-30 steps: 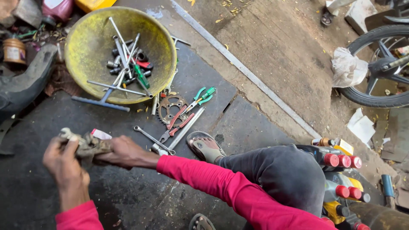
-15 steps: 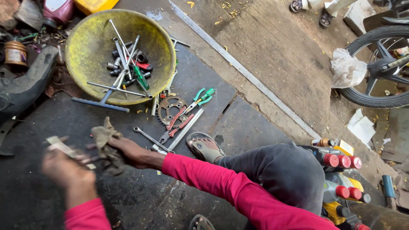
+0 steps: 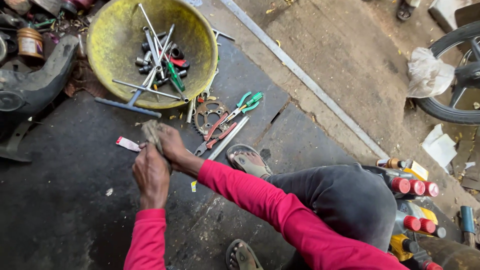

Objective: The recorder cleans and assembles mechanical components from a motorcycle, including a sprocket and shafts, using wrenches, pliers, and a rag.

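Observation:
My left hand [image 3: 151, 176] is closed around a small flat metal piece [image 3: 128, 144] whose pale, red-tipped end sticks out to the left. Just above it, my right hand [image 3: 173, 146] presses a dirty grey rag [image 3: 150, 132] against that piece. The two hands touch, low over the dark oily floor. Both sleeves are red. My sandalled foot [image 3: 248, 162] rests just to the right of the hands.
A yellow bowl [image 3: 114, 30] of spanners, sockets and screwdrivers sits at the far left. A sprocket [image 3: 210, 114], green-handled pliers [image 3: 246, 102], red-handled pliers [image 3: 215, 135] and a blue T-wrench [image 3: 131, 99] lie beside it. Red-capped bottles [image 3: 415, 187] stand right, a wheel [image 3: 452, 75] far right, a black moulded part [image 3: 30, 85] left.
My hands have come together: the left hand brought the flat piece up and right, and the rag in my right hand now covers it. The view has shifted slightly.

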